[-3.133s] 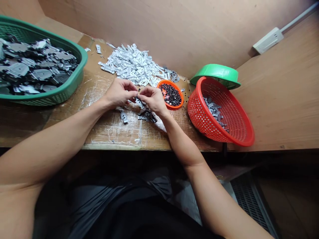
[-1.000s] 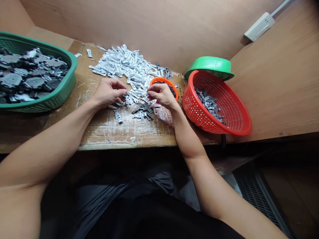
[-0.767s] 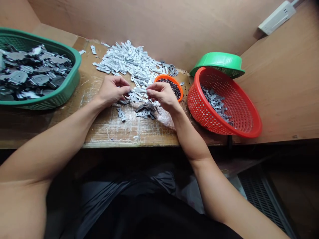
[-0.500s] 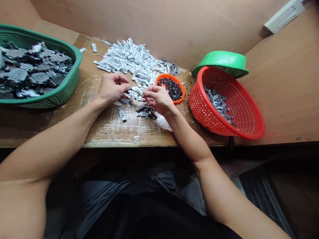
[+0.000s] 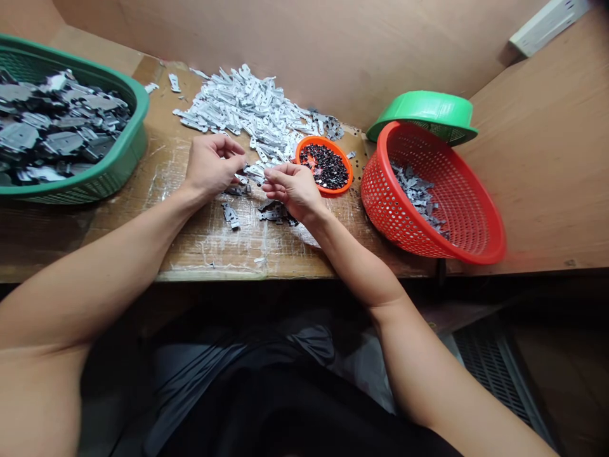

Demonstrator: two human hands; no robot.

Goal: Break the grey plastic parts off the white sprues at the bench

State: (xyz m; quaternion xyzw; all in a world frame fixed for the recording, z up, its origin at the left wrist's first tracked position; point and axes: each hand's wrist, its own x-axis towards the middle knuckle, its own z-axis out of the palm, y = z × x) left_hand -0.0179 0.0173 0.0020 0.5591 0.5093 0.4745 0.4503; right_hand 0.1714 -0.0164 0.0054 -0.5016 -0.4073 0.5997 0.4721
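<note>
My left hand rests on the wooden bench with its fingers curled around a small grey metal piece. A few centimetres to its right, my right hand pinches something tiny between thumb and fingertips. Between and beneath the hands lie a few loose grey metal pieces. Just behind them spreads a heap of silvery flat metal strips. A small orange bowl of tiny dark parts stands right beside my right hand.
A red perforated basket with several grey pieces sits tilted at the right, and a green bowl lies upside down behind it. A large green basket full of grey metal plates stands at the far left. Wooden walls enclose the bench.
My right hand has come back from the orange bowl toward my left hand, with its fingers pinched. The left hand has stayed in place on the bench.
</note>
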